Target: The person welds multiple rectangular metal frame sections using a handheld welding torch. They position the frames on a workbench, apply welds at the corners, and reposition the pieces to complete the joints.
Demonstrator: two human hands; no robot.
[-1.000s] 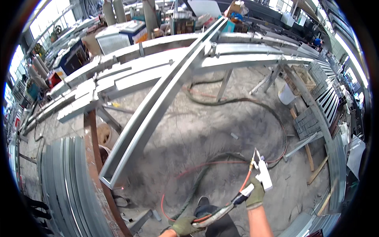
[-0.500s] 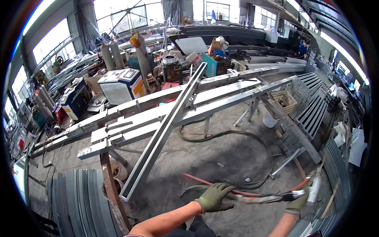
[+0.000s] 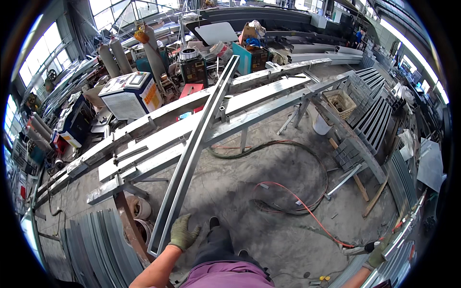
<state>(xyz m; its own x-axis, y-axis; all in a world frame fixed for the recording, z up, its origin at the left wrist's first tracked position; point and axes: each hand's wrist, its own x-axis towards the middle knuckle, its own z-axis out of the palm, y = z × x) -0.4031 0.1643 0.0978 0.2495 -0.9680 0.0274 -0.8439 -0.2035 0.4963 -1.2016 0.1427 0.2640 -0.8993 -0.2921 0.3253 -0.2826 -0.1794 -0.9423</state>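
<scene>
My left hand [image 3: 184, 234], in an olive work glove, is open with fingers spread, right beside the near end of a long grey metal channel [image 3: 196, 144]. I cannot tell whether it touches the channel. This channel lies slantwise across the long metal beams of a work stand [image 3: 225, 128]. Far to the lower right, my gloved right hand [image 3: 376, 258] is closed round a silver torch-like tool [image 3: 403, 234], its fingers partly hidden. A red hose [image 3: 307, 209] and dark cable run from near that hand across the floor.
Stacked metal strips [image 3: 98, 245] lie at the lower left beside buckets [image 3: 139, 207]. A blue-and-white machine [image 3: 127, 96] and gas cylinders [image 3: 120, 55] stand beyond the stand. At right are a basket [image 3: 342, 103], stacked tubes [image 3: 353, 153] and a slanting beam [image 3: 353, 137].
My left hand has left the hose and moved left to the channel's near end. My right hand has moved lower and right with the tool. The hose now lies lower, spread on the floor.
</scene>
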